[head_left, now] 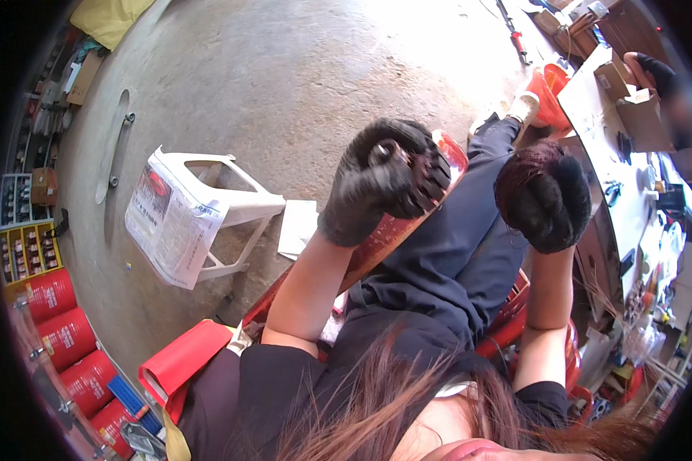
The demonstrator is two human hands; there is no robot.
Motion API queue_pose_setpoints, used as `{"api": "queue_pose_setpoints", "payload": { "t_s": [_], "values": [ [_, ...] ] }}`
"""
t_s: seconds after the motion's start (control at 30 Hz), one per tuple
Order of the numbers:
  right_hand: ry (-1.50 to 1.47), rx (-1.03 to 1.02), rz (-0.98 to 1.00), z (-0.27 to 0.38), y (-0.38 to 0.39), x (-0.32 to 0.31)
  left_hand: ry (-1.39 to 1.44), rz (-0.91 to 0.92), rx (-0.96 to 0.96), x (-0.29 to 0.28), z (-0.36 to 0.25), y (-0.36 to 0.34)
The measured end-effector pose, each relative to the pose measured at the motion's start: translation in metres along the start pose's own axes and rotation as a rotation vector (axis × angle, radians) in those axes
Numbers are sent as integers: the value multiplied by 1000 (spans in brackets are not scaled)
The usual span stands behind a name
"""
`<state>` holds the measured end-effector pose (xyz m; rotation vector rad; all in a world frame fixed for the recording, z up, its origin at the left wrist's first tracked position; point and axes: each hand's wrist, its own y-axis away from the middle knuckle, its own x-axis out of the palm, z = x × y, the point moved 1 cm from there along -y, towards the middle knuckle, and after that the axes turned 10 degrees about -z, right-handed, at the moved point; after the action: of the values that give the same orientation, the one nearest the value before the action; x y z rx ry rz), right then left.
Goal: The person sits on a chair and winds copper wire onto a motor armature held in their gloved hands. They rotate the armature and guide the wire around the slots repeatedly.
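Note:
Both my hands wear black gloves. My left hand [388,177] is closed round a dark, round-ended piece [386,151] whose kind I cannot make out; the fingers cover most of it. Just beneath that hand, a scuffed red cylinder [384,242] slants along my left thigh. My right hand [546,200] is raised above my right leg, with its fingers curled in. Dark reddish strands show at the side of that glove, and what it holds, if anything, is hidden.
A white plastic stool [265,201] draped with newspaper [173,223] stands on the left. Red cylinders [65,338] line the lower left edge. A cluttered white workbench [600,146] runs along the right, with a person [653,73] beyond it. An orange-red bucket [550,96] sits near my feet.

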<state>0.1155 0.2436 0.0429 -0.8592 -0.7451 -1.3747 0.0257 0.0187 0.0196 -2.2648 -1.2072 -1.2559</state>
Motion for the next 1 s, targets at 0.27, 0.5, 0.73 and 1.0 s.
{"api": "queue_pose_setpoints", "payload": {
  "t_s": [0.27, 0.5, 0.73, 1.0],
  "values": [
    [-81, -243, -26, 5, -30, 12, -395, 88, 448, -9, 5, -11],
    [-186, -123, 32, -19, 19, 11, -94, -505, 308, -20, 5, -14],
    [-155, -195, 165, -22, -24, 26, -33, -441, 276, -8, 8, -14],
    [913, -590, 33, -55, -64, 62, -347, -452, 577, -2, 13, -12]
  ]
}}
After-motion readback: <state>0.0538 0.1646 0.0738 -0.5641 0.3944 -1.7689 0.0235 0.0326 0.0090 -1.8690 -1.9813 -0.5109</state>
